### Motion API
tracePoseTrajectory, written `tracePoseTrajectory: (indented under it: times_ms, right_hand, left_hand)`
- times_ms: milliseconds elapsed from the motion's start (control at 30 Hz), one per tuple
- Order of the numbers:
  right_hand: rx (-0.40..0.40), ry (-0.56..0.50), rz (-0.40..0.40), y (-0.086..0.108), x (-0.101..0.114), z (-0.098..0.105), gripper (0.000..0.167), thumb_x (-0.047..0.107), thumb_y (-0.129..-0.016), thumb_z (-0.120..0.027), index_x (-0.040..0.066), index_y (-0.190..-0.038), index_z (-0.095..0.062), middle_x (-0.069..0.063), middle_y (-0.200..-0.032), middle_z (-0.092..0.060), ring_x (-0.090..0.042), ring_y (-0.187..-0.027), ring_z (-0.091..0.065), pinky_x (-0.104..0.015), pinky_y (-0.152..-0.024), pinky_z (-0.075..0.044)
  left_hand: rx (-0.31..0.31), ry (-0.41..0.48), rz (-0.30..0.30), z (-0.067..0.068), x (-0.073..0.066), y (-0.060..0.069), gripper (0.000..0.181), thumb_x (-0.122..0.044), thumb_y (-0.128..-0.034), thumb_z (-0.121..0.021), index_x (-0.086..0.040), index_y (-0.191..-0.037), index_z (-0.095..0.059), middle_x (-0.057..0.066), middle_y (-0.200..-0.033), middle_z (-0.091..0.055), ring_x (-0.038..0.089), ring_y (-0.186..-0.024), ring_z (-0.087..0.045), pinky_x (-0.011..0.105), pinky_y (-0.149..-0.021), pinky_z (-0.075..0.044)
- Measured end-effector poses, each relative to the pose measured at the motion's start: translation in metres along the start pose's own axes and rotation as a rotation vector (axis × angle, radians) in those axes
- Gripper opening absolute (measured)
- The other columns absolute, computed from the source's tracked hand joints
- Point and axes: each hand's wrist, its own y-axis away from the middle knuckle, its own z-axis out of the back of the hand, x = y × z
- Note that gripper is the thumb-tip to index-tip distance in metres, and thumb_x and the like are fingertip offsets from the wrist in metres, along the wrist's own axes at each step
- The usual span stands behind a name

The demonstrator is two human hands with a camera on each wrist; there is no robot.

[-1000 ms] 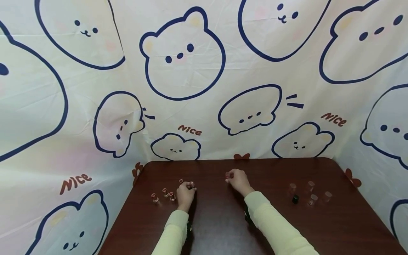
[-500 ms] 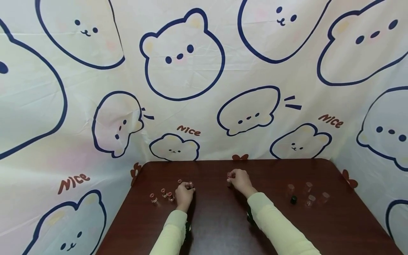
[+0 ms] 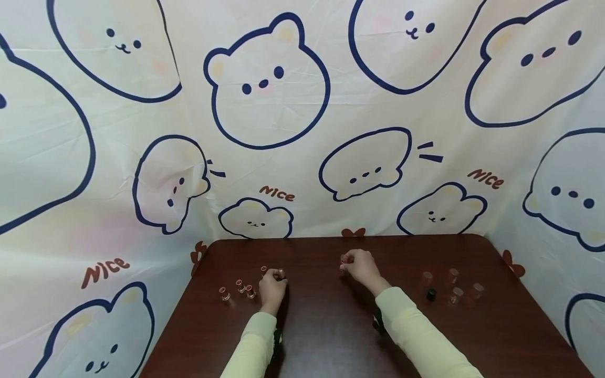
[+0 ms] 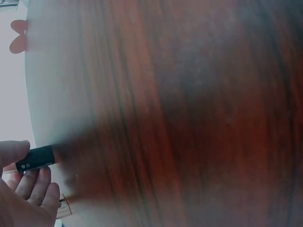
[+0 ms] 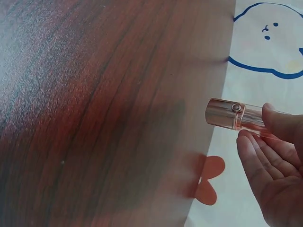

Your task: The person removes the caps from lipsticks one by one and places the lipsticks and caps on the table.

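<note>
My left hand [image 3: 272, 291] pinches a small black tube [image 4: 38, 158] with reddish ends between thumb and fingers, over the left of the table. Around it stand several short tubes [image 3: 224, 294] with rose-gold tops, like lipsticks. One clear piece [image 4: 65, 208] shows partly behind the fingers in the left wrist view. Near the table's far edge, my right hand [image 3: 363, 268] grips a lipstick-like tube [image 5: 225, 113]. Its rose-gold end, with a round stud, points out from the fingers, and its clear end lies between thumb and fingertips.
Several clear caps [image 3: 456, 295] stand on the right side of the brown table [image 3: 321, 331]. Among them is a small black cap-like piece [image 3: 431, 295]. A cloth with bear drawings [image 3: 269, 115] hangs behind the table and along its sides.
My right hand has shifted slightly right with its tube. The left hand keeps about the same place among the standing tubes. The head view has turned a little to the right.
</note>
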Motion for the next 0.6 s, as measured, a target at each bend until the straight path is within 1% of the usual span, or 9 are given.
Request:
tracePoseTrajectory:
  times_ms: [167, 400, 600]
  right_hand:
    - [0.0, -0.017, 0.005, 0.004, 0.0, 0.005, 0.011, 0.01, -0.082, -0.078, 0.007, -0.091, -0.071, -0.002, -0.084, -0.065, -0.017, -0.077, -0.06, -0.034, -0.068, -0.052]
    - [-0.023, -0.042, 0.028, 0.011, 0.001, 0.011, 0.011, 0.011, -0.082, -0.079, 0.008, -0.09, -0.073, 0.0, -0.083, -0.067, -0.015, -0.076, -0.062, -0.033, -0.067, -0.052]
    - [-0.017, -0.068, 0.034, 0.016, 0.003, 0.018, 0.012, 0.011, -0.083, -0.078, 0.007, -0.092, -0.073, 0.0, -0.085, -0.068, -0.013, -0.075, -0.064, -0.033, -0.067, -0.053]
  left_hand:
    - [0.001, 0.019, -0.003, 0.001, -0.001, 0.001, 0.019, 0.0, -0.0801, -0.075, -0.005, -0.096, -0.065, 0.008, -0.087, -0.065, 0.028, -0.084, -0.062, 0.045, -0.074, -0.051]
    - [-0.004, 0.05, -0.013, 0.003, -0.003, 0.003, 0.024, -0.003, -0.0795, -0.077, -0.003, -0.1, -0.065, 0.006, -0.089, -0.067, 0.027, -0.087, -0.063, 0.045, -0.076, -0.051]
    - [-0.028, 0.072, -0.019, 0.007, -0.007, 0.002, 0.033, -0.005, -0.0777, -0.079, 0.0, -0.108, -0.065, 0.01, -0.093, -0.069, 0.03, -0.092, -0.064, 0.047, -0.081, -0.05]
